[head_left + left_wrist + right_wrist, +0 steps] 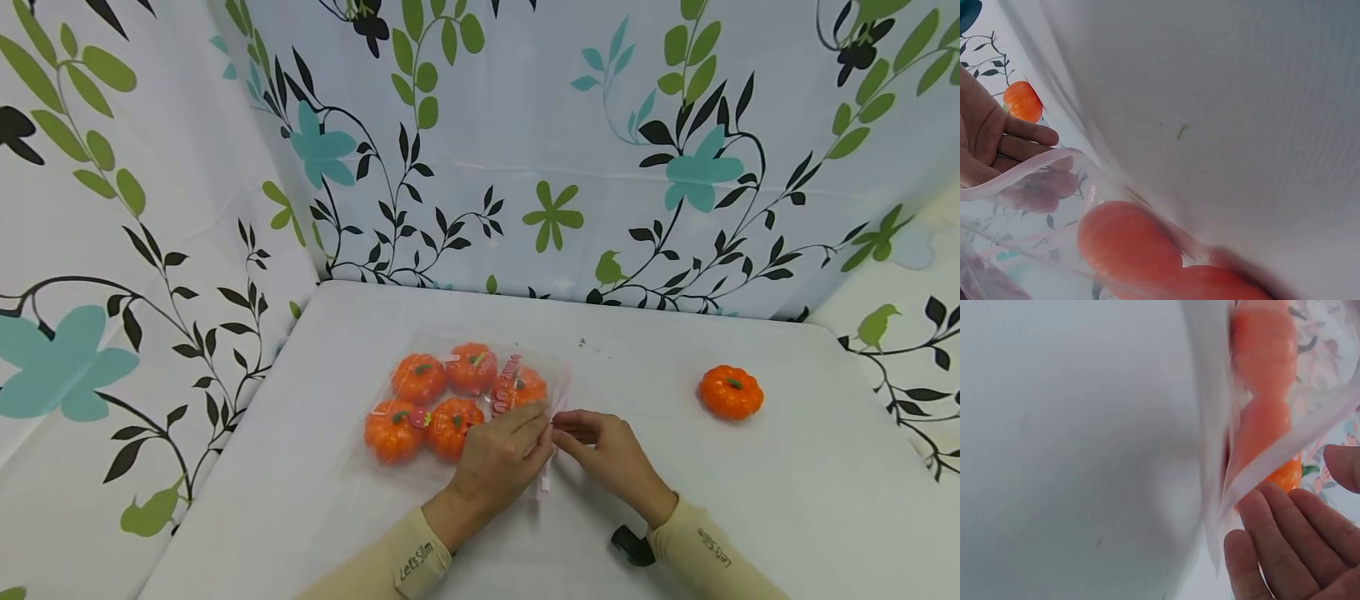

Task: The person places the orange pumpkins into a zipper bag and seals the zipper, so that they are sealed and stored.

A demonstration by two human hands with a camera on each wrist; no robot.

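Note:
A clear plastic bag point(435, 487) with pink print lies flat on the white table, several small orange pumpkins point(418, 379) inside it. At its right end my left hand point(498, 462) grips the pink-edged mouth between thumb and fingers. Facing it, my right hand point(615, 462) touches the same edge with its fingertips. In the right wrist view the right hand's fingers point(1285, 544) are fairly straight at the bag's rim point(1291, 442), the thumb apart from them. The left wrist view shows the mouth rim point(1022, 167) bowed wide, the right palm behind it; the left hand is mostly hidden there.
A single loose pumpkin point(731, 392) sits on the table to the right of both hands. Close to the right sleeve is a small black object point(632, 546). A floral curtain point(480, 150) hangs behind the table's back edge and along its sides.

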